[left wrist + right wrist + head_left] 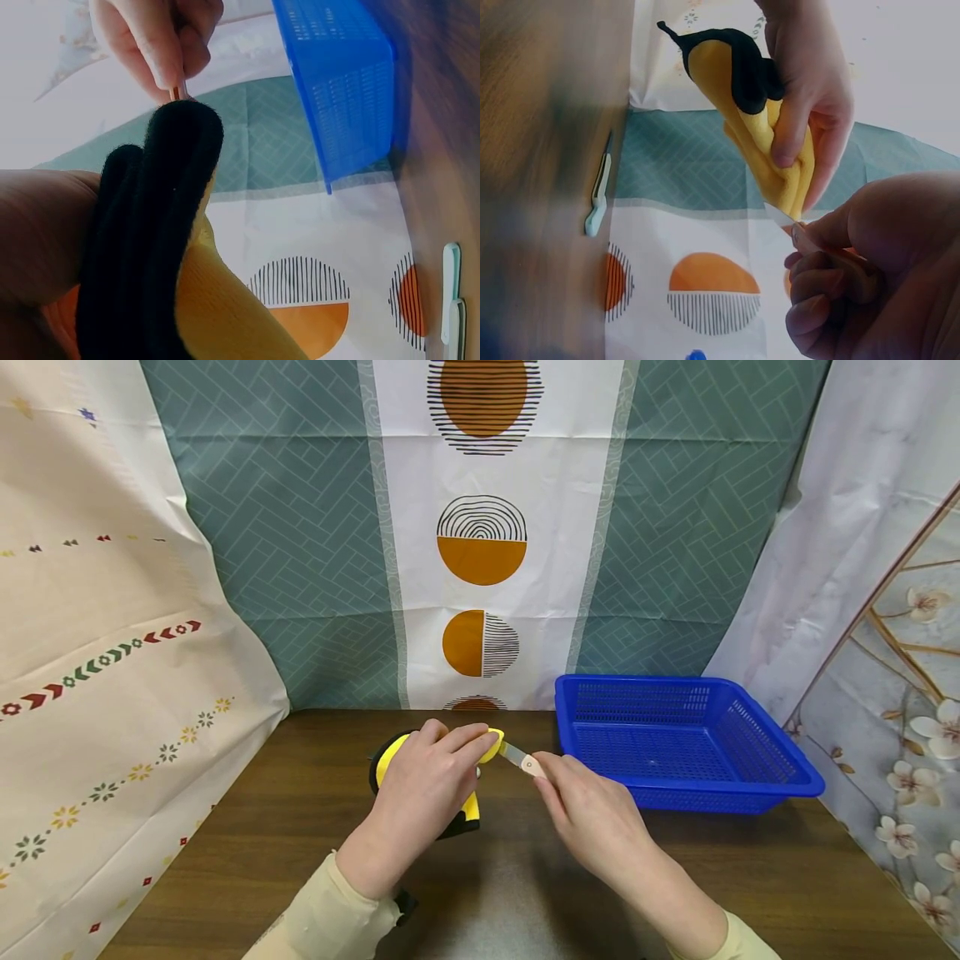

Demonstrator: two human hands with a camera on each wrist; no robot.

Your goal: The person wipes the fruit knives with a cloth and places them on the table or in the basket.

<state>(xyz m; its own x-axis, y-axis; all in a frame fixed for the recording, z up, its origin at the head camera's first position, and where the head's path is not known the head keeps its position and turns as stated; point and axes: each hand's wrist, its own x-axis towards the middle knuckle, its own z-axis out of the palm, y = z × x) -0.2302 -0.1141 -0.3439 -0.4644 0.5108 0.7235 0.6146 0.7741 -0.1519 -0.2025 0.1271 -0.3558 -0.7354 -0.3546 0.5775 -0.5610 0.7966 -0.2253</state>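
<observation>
My left hand (435, 777) grips a bunched yellow cloth item (709, 64) with black edging and a thin black tip; its exact kind cannot be made out. The fabric hangs in folds above the table. In my right hand (596, 814) is a small folding knife (532, 766) with a pale pink handle, its blade out. The blade (778, 215) meets the yellow fabric just beyond the left fingers. In the left wrist view, the black edging (161, 225) hides much of the blade.
A blue plastic basket (720, 789) stands on the right of the brown wooden table (285, 827). A pale green slim-handled tool (598, 191) lies on the table behind the cloth. Patterned curtains (292, 527) hang at the back and sides.
</observation>
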